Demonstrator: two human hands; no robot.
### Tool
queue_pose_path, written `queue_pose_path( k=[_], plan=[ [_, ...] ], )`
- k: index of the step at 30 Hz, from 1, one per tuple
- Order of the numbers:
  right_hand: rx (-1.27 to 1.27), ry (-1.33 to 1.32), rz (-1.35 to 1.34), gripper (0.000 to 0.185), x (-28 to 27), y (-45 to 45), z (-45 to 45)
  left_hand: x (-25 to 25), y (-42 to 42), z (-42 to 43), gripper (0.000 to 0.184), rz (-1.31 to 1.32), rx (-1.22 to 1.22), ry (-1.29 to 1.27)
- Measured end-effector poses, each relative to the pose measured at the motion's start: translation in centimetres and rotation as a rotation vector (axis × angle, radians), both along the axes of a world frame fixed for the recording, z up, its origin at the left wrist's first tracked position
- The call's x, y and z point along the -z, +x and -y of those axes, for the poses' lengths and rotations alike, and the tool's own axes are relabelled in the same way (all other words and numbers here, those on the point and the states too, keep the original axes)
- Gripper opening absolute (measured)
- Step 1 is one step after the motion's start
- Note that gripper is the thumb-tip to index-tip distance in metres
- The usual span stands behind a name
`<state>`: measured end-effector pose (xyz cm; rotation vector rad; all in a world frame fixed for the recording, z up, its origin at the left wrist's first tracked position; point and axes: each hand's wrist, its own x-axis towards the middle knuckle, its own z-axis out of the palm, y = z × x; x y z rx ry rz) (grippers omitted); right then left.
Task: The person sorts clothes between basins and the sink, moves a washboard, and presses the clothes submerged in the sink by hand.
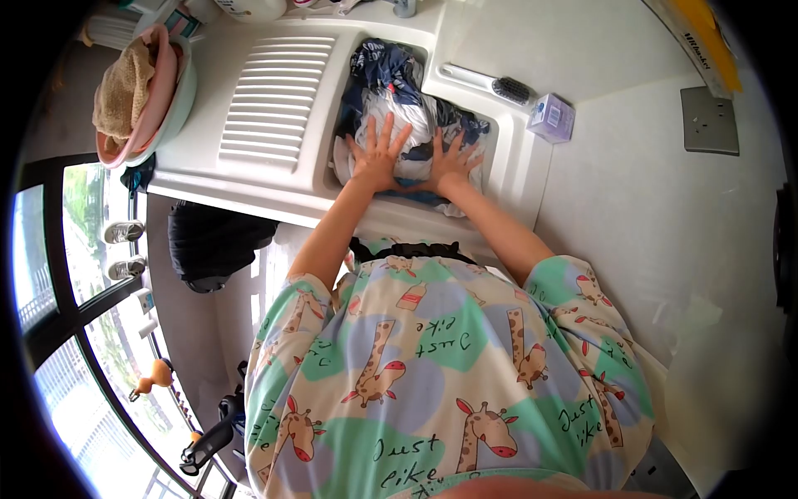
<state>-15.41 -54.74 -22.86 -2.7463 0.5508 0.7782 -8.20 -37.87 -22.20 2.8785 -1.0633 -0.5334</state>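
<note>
A heap of dark blue and white clothes (401, 108) fills the white sink basin (332, 166). On the left part of the heap, my left hand (379, 158) lies flat with its fingers spread. My right hand (450, 164) rests beside it, fingers also apart, on the right part of the clothes. Both palms face down on the fabric, and neither hand grips anything. What lies under the top layer of clothes is hidden.
Left of the basin is a ribbed washboard (274, 100). Pink and pale green basins (158, 100) with a tan cloth (125, 91) stand farther left. On the right ledge lie a scrub brush (509, 88) and a purple box (551, 118). A socket (709, 121) is on the right wall.
</note>
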Motion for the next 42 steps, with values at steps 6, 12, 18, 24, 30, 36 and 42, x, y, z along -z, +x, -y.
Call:
queue_pose_path(
  k=[6, 12, 18, 24, 30, 36, 42],
  plan=[
    [-0.002, 0.011, -0.008, 0.159, -0.30, 0.00, -0.01, -0.18, -0.01, 0.01, 0.153, -0.009, 0.002, 0.006],
    [-0.011, -0.005, -0.018, 0.158, -0.13, 0.11, 0.00, -0.45, 0.21, 0.19, 0.152, -0.010, 0.010, 0.058],
    [-0.017, -0.018, -0.025, 0.158, -0.41, 0.13, -0.01, -0.30, 0.15, 0.13, 0.152, -0.005, 0.010, 0.040],
    [-0.007, -0.010, -0.015, 0.158, -0.46, 0.03, -0.12, -0.03, 0.13, -0.02, 0.153, -0.008, 0.011, 0.021],
    [-0.001, 0.000, -0.011, 0.157, -0.56, 0.07, -0.05, -0.30, 0.23, 0.11, 0.153, -0.032, 0.002, 0.028],
    [0.002, -0.001, -0.011, 0.157, -0.31, 0.06, -0.05, -0.13, 0.16, 0.03, 0.152, -0.026, 0.003, 0.023],
    [-0.002, 0.004, -0.011, 0.157, -0.46, -0.01, -0.06, -0.40, 0.25, 0.09, 0.151, -0.024, 0.009, 0.042]
  ],
)
